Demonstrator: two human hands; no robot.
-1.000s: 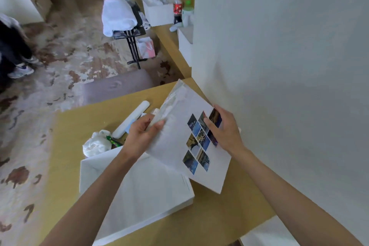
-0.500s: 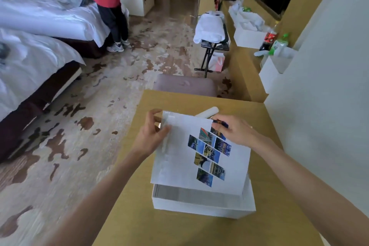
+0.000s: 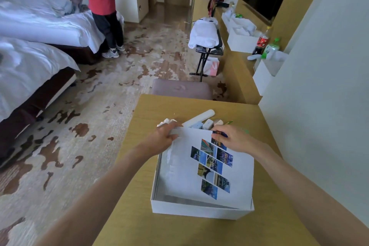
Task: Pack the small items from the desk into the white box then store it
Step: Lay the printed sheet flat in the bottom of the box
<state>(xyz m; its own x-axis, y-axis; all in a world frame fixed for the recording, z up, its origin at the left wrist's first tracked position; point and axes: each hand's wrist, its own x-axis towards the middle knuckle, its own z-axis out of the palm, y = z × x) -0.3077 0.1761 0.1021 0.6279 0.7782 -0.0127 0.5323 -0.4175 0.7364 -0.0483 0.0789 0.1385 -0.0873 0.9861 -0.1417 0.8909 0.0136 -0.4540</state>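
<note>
Both your hands pinch the far edge of the printed sheet [image 3: 207,168]: left hand [image 3: 164,136] at its left corner, right hand [image 3: 232,139] at its right. It lies tilted across the white box [image 3: 199,208] on the table [image 3: 139,215]. Lower it flat inside, then gather the small items [image 3: 201,121] just behind.

white box [image 3: 199,208], white lid [image 3: 185,173] with blue photo tiles, tan wooden desk [image 3: 175,231], brown-blotched cream carpet [image 3: 95,122]

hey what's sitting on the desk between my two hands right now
Head view: the lid's far edge, and just beyond it the white tube and small packets.
</note>
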